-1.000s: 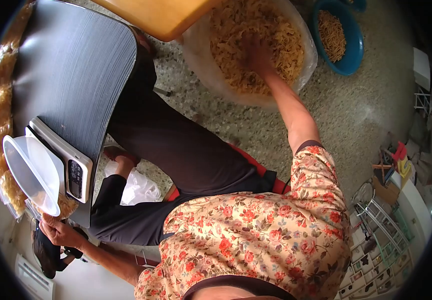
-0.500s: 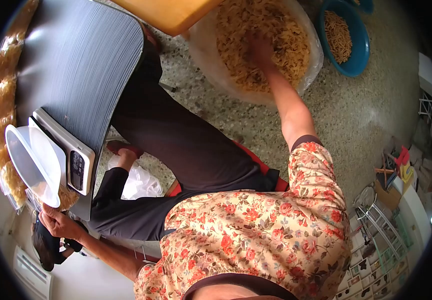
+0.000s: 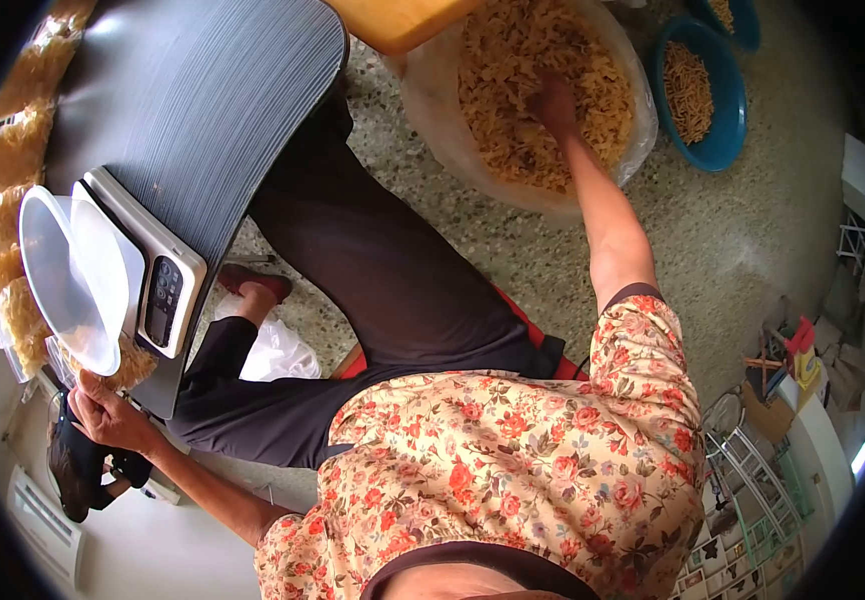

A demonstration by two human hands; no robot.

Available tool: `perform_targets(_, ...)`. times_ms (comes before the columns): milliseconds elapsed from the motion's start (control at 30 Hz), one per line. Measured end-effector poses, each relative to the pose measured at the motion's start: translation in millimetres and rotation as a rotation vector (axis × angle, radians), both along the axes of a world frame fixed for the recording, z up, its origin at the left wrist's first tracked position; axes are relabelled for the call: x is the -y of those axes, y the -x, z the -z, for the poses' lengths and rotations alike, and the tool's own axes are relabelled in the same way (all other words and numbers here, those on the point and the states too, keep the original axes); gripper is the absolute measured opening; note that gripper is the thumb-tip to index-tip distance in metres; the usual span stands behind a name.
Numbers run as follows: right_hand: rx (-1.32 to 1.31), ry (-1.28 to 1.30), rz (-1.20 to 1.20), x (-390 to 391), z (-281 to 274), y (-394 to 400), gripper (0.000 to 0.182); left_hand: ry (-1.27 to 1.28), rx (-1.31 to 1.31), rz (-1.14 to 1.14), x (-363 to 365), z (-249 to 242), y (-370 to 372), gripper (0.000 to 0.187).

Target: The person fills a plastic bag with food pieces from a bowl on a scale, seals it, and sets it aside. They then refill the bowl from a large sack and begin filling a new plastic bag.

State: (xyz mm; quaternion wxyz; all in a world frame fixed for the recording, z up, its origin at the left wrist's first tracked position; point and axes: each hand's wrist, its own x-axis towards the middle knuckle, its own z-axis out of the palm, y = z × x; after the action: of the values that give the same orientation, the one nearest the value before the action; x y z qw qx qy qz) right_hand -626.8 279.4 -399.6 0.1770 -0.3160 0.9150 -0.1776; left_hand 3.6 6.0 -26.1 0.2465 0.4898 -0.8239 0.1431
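Observation:
My left hand (image 3: 111, 415) is closed at the lower rim of a white translucent bowl (image 3: 45, 265), its thumb and fingers pinching the edge. The bowl leans tilted over a silver and black digital scale (image 3: 181, 290) on the dark table (image 3: 203, 100). Beside the rim, partly behind it, is a clear bag with golden pieces (image 3: 135, 366). My right hand (image 3: 556, 105) reaches into a large clear plastic bag (image 3: 433, 125) full of yellow-brown dried pieces (image 3: 498, 60); its fingers are buried or too dark to make out.
Filled clear packets (image 3: 8, 225) line the table's far left edge. A yellow-orange container (image 3: 393, 20) is at the top. Blue basins (image 3: 733, 110) with stick-like pieces stand on the floor at the right. Another person (image 3: 73, 470) is at lower left. A white plastic bag (image 3: 283, 355) lies below the table.
The whole view has shifted a little, with the table and bags now further right. My left hand stays at the bowl's rim, and my right hand stays in the large bag.

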Motion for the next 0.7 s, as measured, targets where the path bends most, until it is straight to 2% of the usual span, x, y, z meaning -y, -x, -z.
perform_targets(67,0.025,0.018,-0.014,-7.9,10.0,2.2,0.07,0.014,0.006,0.012,0.1,-0.9,1.1,0.03)
perform_targets(133,-0.096,-0.176,-0.145,-10.9,15.9,-0.1,0.078,-0.02,-0.054,0.0,-3.0,-0.7,4.9,0.03)
perform_targets(167,-0.096,-0.176,-0.148,-15.7,18.4,-0.7,0.078,-0.021,-0.054,-0.003,-3.7,-0.5,4.0,0.03)
perform_targets(267,-0.136,-0.133,-0.211,-15.7,-28.9,-24.9,0.086,-0.016,-0.05,0.019,-3.2,-1.4,0.7,0.029)
perform_targets(367,-0.096,-0.274,-0.176,-13.3,-45.2,-28.6,0.092,-0.035,-0.019,-0.011,-3.0,-0.6,-0.6,0.029)
perform_targets(433,-0.367,-0.17,-0.344,-19.1,-23.0,-17.1,0.096,0.049,-0.01,0.068,-2.6,-0.5,4.1,0.029)
perform_targets(467,-0.36,-0.171,-0.344,-13.2,-9.9,-6.0,0.096,0.047,-0.003,0.069,-2.6,-1.0,4.3,0.029)
perform_targets(500,-0.416,-0.067,-0.435,-3.6,6.2,9.6,0.096,0.01,-0.025,0.052,-2.7,-1.1,4.3,0.029)
perform_targets(533,-0.473,0.038,-0.525,4.9,3.9,11.7,0.097,-0.026,-0.048,0.035,-3.0,-1.3,4.3,0.029)
perform_targets(567,-0.467,0.04,-0.523,8.3,1.6,9.0,0.097,-0.025,-0.042,0.036,-3.2,-2.0,3.9,0.029)
perform_targets(633,-0.34,-0.373,-0.511,33.9,-41.8,-9.1,0.096,-0.078,-0.041,-0.005,-4.1,-4.1,2.1,0.03)
perform_targets(700,-0.236,-0.36,-0.532,33.0,-36.8,-2.8,0.096,-0.072,-0.037,-0.014,-4.0,-4.1,-0.2,0.03)
